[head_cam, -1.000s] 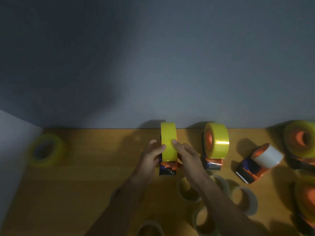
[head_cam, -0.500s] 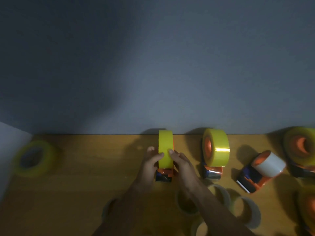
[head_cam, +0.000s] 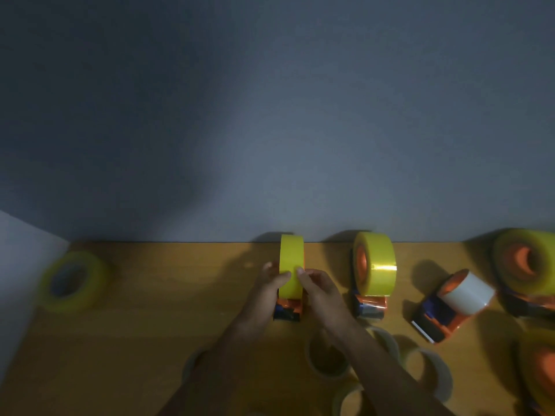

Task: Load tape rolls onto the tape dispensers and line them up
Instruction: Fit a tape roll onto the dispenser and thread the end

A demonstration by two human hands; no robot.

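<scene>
We look down from head height at a wooden table (head_cam: pixel 156 310) pushed against a dim grey-blue wall (head_cam: pixel 270 115). Near the middle of the table's far edge, a bright yellow tape roll (head_cam: pixel 290 259) stands on its edge, seated on an orange and dark blue tape dispenser (head_cam: pixel 287 309) that rests on the table close to the wall. Our left hand (head_cam: pixel 264 291) grips the roll and dispenser from the left, its thumb curled onto the yellow face of the roll. Our right hand (head_cam: pixel 322 292) grips them from the right, its thumb also pressed on the yellow face, so the roll is clamped between both hands.

Just to the right stands a second loaded dispenser (head_cam: pixel 371 306) carrying a yellow roll (head_cam: pixel 375 264) with an orange hub. Further right, a third dispenser (head_cam: pixel 432 321) lies tilted, holding a white roll (head_cam: pixel 465 292). At the far right edge, another yellow roll on an orange hub (head_cam: pixel 525 261) appears, blurred. Well apart on the left, near a pale wall panel (head_cam: pixel 21 253), a loose yellow-green roll (head_cam: pixel 72 280) lies blurred on the table. In the foreground, partly under our right forearm, sit several pale rings of tape (head_cam: pixel 426 370), which could be loose rolls or empty cores; we cannot tell which.
</scene>
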